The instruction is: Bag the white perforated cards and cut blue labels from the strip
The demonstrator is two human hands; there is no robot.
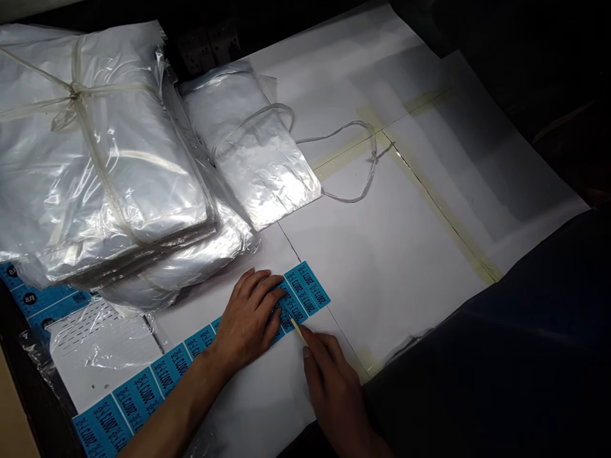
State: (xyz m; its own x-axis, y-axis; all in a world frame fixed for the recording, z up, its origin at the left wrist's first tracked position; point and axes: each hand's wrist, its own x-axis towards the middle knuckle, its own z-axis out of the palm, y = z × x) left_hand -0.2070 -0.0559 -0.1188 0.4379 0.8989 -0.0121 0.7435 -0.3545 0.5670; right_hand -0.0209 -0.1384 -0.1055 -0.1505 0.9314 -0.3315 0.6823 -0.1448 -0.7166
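A long strip of blue printed labels (139, 399) runs diagonally across the white-covered table. Black characters and numbers are printed on its sections, which thin white lines divide. Flat on the strip near its far end rests my left hand (251, 312), fingers stretched out and holding nothing. Close beside it, my right hand (331, 381) is closed around a thin pale-yellow pen-like tool (298, 328). The tool's narrow dark tip meets the labels just right of my left fingers; whether it is a pen or a blade I cannot tell.
Tied stacks of clear plastic bags (138, 140) fill the left side, with a smaller stack (258, 146) alongside. A loop of string (351, 200) lies on the taped white sheets (344, 248). More blue labels (42, 296) and a white perforated sheet (102, 356) sit lower left.
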